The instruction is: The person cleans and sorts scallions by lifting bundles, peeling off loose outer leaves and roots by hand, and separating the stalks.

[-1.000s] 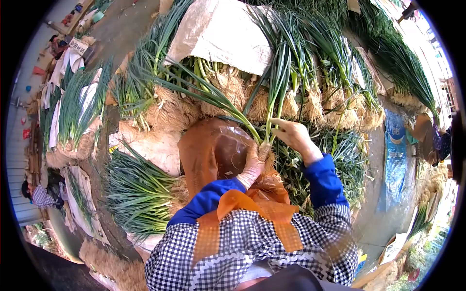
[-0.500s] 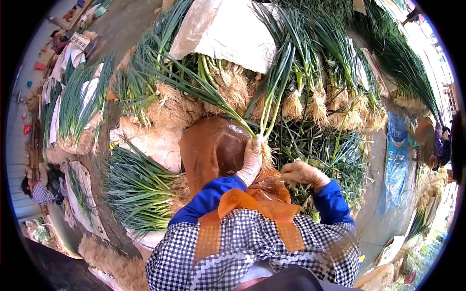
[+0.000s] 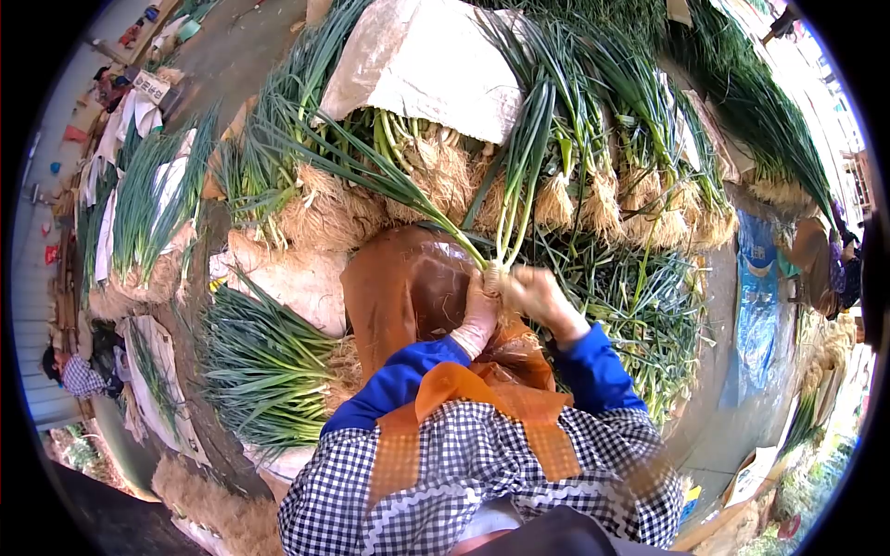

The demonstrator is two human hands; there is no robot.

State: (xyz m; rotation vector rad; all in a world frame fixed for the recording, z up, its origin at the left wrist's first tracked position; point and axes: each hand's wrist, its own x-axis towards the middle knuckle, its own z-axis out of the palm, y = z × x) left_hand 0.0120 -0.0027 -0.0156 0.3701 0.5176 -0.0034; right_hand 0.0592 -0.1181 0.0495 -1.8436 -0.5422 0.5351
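Observation:
A small bunch of green onions (image 3: 513,222) stands upright above my lap, leaves fanning up and outward. My left hand (image 3: 477,313) is closed around its pale lower stalks. Against the right side of the same stalk bases is my right hand (image 3: 540,296); its fingers are blurred by motion, so I cannot tell whether they grip anything. The bunch's roots are mostly hidden behind both hands. Below them, a brown apron (image 3: 389,283) covers my lap.
Rooted green onion bundles (image 3: 603,199) line the far side, partly under a white sack (image 3: 431,69). A pile of green onions (image 3: 264,361) lies at left. Loose leaf trimmings (image 3: 640,306) heap at right, beside a blue plastic sheet (image 3: 757,296). A person (image 3: 82,375) is at far left.
My right hand has moved left and up from beside the roots to the stalk bases, meeting my left hand. The left hand keeps its hold on the green onions.

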